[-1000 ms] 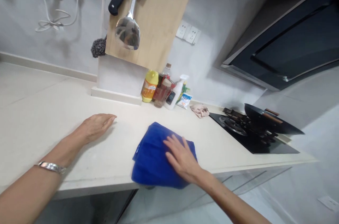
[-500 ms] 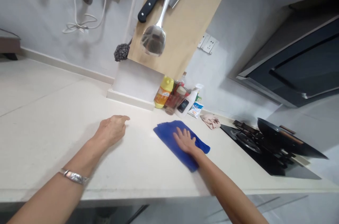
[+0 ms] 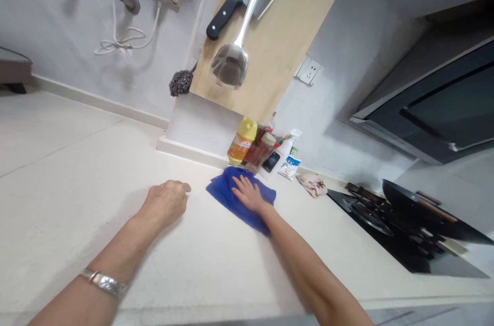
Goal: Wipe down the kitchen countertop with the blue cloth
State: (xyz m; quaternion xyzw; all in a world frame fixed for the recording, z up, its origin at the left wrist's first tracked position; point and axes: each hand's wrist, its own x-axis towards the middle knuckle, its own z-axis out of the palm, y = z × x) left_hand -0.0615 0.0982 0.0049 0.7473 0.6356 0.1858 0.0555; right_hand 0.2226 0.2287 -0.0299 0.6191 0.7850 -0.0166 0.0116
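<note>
On the white countertop [image 3: 116, 177] lies a blue cloth [image 3: 224, 189], partly bunched along its far edge. My right hand [image 3: 249, 195] rests flat on top of the cloth, fingers spread and pressing it down. To the left, my left hand [image 3: 168, 202] sits on the counter with its fingers curled into a loose fist. Nothing shows in that hand, and a gap of bare counter separates it from the cloth. The cloth's far edge is close to the base of a yellow bottle [image 3: 242, 143].
A white spray bottle [image 3: 276, 159], a small packet [image 3: 289, 167] and a crumpled rag [image 3: 312, 184] stand along the wall. At right is a gas stove [image 3: 370, 218] with a wok [image 3: 432, 213]. A wooden board [image 3: 270, 53] with a knife [image 3: 224, 15] and a spatula [image 3: 230, 65] hangs above.
My right hand has slid the blue cloth left and away from me, toward the bottles, and the cloth is more bunched. My left hand stays in about the same place, its index finger more curled.
</note>
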